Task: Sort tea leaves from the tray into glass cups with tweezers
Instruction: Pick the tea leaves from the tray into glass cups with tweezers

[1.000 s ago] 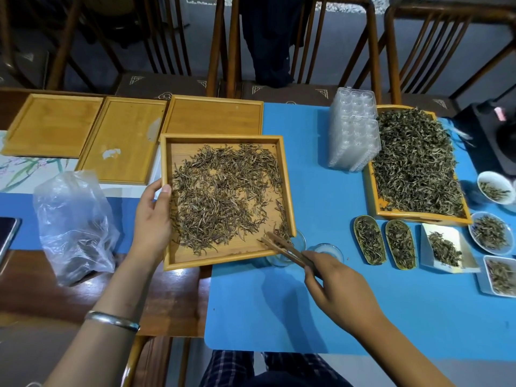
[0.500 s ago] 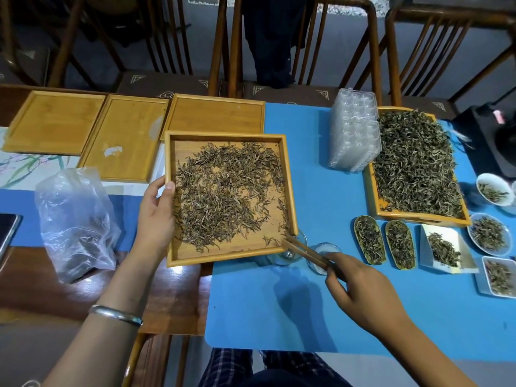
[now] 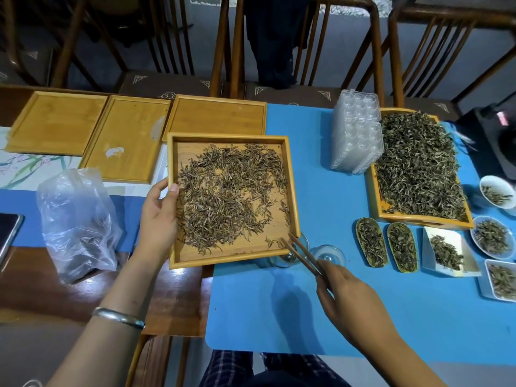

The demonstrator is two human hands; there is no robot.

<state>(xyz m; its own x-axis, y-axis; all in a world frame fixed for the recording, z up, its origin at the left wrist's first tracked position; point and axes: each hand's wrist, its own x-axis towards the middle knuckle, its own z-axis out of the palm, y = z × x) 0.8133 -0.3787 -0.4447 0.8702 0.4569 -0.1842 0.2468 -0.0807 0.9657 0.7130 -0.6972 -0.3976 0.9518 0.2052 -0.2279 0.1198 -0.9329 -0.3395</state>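
Picking step: right hand [image 3: 351,300] grips tweezers [image 3: 303,254] at tray [image 3: 293,191] corner; left hand [image 3: 157,219] grips tray edge. Next: likely pinch leaf, carry to glass cup [image 3: 331,254].

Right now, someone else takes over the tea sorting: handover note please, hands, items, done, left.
Left hand: grips the left rim of the tea tray, thumb over the edge.
Right hand: holds the tweezers, tips at the tray's near right corner among loose tea leaves.
Glass cups: two on the blue mat by that corner, one partly hidden under the tray; contents cannot be told.
Done: nothing visibly sorted.
Left: nearly all of it; the tray is thickly covered with leaves.
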